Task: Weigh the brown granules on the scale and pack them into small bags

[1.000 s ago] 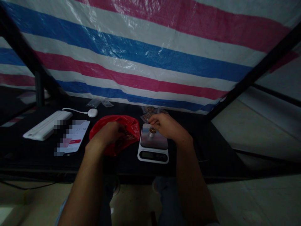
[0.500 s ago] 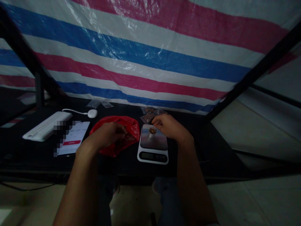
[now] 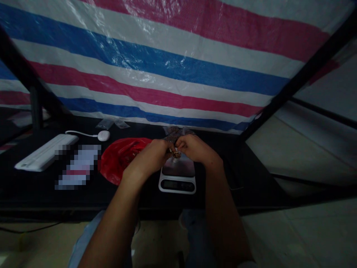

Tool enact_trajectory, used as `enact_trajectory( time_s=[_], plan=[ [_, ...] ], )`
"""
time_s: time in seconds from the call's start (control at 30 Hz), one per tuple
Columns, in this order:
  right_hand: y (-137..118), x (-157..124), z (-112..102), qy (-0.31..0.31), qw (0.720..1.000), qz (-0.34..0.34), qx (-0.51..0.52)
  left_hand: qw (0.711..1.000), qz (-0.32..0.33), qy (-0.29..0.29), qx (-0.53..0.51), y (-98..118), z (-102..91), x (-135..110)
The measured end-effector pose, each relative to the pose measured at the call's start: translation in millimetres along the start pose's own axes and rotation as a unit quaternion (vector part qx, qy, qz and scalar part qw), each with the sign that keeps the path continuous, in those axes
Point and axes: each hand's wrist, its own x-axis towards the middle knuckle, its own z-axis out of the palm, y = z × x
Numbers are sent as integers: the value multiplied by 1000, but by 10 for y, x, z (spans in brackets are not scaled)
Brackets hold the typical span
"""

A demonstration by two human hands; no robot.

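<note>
Both hands meet over a small white kitchen scale point(image 3: 177, 178) on the black table point(image 3: 41, 190). My left hand point(image 3: 154, 154) and my right hand point(image 3: 192, 148) are closed, fingertips pinching together at a tiny cup point(image 3: 175, 154) of brownish bits above the scale's platform. What each finger grips is too small to make out. A crumpled red plastic bag point(image 3: 119, 162) lies open just left of the scale. Small clear packets point(image 3: 174, 132) with dark contents lie behind the hands.
A phone with a lit screen point(image 3: 78, 169), a white flat device point(image 3: 46, 152) and a white puck on a cable point(image 3: 103, 135) lie to the left. Two empty clear packets point(image 3: 111, 123) rest by the striped tarp point(image 3: 167, 67). A black frame bar point(image 3: 292, 85) slants at right.
My left hand has left the red bag and moved right to join the right hand over the scale. The view has shifted slightly right.
</note>
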Motion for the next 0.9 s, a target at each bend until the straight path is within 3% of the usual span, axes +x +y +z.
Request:
enact_trajectory(
  time_s=[0.13,0.43,0.77,0.9],
  plan=[
    [-13,-28,-38,-2,1000,-19,11,999,-20,15,30,65,55,43],
    [-2,-72,-76,-11,1000,18,-18,998,-41,-5,55,117,145,117],
    [-30,-100,-102,-15,1000,19,-21,999,20,21,13,54,142,124],
    [10,-133,-137,-35,996,54,-56,998,35,46,4,84,152,132]
  ],
)
